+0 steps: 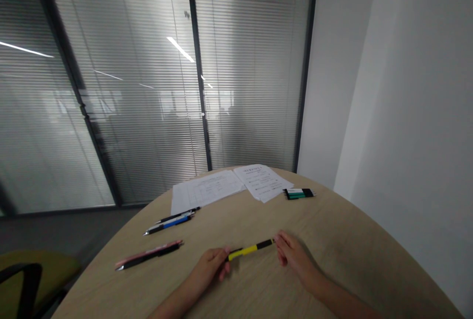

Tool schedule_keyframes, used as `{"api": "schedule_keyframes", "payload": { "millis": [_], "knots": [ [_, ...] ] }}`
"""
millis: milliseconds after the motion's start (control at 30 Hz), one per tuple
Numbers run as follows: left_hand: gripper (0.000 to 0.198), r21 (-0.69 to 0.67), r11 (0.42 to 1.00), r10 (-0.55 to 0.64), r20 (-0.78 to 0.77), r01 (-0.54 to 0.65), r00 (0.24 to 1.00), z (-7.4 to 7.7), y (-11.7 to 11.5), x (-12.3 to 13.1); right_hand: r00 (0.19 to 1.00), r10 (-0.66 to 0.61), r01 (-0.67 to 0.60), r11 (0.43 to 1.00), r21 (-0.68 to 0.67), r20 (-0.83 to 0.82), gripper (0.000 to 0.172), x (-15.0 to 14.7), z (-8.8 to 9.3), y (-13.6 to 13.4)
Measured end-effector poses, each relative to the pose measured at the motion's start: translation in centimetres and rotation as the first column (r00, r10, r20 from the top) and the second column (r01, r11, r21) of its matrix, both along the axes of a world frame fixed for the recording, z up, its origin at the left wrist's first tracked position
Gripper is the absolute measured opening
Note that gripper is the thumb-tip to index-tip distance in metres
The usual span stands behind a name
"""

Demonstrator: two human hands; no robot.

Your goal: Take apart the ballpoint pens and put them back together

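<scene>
Yellow-and-black pen [251, 249] spans the gap between hands, above pale wooden bench [351, 240]. Left hand [210, 267] curled round its left end; right hand [291, 260] at other end, partly open, grip unclear.

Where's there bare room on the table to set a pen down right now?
The widest bare wood on the table lies right of the right hand, below the green pens. A smaller patch lies between the blue pens and the yellow pen. It's crowded around the papers and at the left hand.
</scene>
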State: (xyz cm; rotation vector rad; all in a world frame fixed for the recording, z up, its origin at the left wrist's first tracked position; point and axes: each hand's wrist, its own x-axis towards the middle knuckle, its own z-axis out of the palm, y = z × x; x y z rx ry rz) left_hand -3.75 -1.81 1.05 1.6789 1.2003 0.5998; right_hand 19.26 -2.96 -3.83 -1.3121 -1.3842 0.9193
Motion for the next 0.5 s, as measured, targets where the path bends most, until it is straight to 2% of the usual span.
{"api": "schedule_keyframes", "payload": {
  "millis": [333,500],
  "knots": [
    [0.057,-0.028,0.999,0.034,0.011,-0.034,0.999,-0.65,0.64,-0.12,0.998,-0.039,0.04,0.999,0.021,-0.059,0.028,-0.35,0.66,-0.36],
    [0.058,-0.035,0.996,0.085,0.035,-0.084,0.996,-0.1,0.33,-0.14,0.992,-0.074,0.077,0.997,0.023,-0.104,0.026,-0.18,0.42,-0.17]
  ]
}}
